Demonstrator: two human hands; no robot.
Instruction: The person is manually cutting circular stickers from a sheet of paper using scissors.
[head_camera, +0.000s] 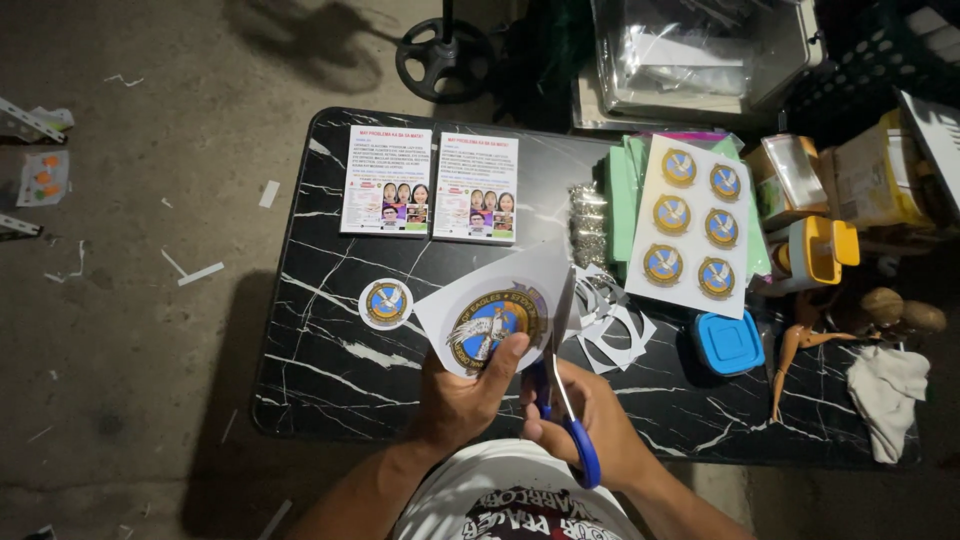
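Observation:
My left hand (465, 395) pinches a white paper sheet (480, 295) printed with a round blue and gold emblem (495, 325), thumb on the emblem's lower edge. My right hand (590, 420) grips blue-handled scissors (560, 380); their blades point up into the sheet's right edge beside the emblem. Both hands hover over the near edge of a black marble-patterned table (320, 370). A cut-out round emblem (385, 303) lies on the table left of the sheet.
Two printed flyers (430, 183) lie at the table's back. A sheet of several round emblems (692, 225) rests on green paper, with paper offcuts (610, 325), a blue lidded tub (728, 343), boxes and a cloth (885, 395) at right. Scraps litter the concrete floor.

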